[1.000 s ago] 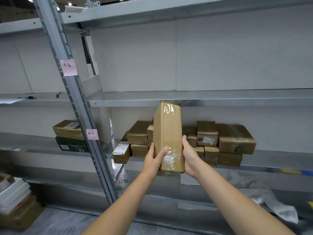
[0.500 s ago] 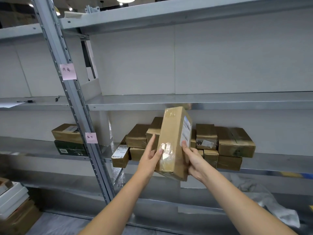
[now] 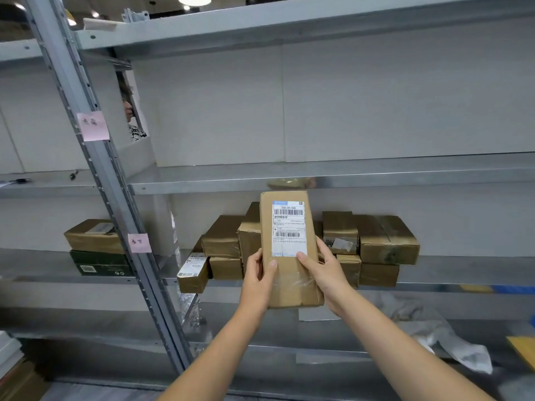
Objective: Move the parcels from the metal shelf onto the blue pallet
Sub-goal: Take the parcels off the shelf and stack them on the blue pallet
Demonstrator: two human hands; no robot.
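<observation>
Holding a tall brown cardboard parcel upright w/ both hands, white barcode label facing me. My left hand grips its left edge, thumb on the front; right hand wraps the right edge, thumb at the label's bottom. Behind my hands, more stacked brown taped parcels sit on the grey metal shelf.

Two bare hands hold a tall brown cardboard parcel upright in front of a grey metal shelf unit, w/ its white barcode label facing the camera. Left hand grips the left edge, right hand the right; thumbs on the front. Behind, on the mid shelf: stacked brown taped cardboard boxes. Left bay: small brown box atop a dark green box. Pink sticky notes on the upright post.
</observation>
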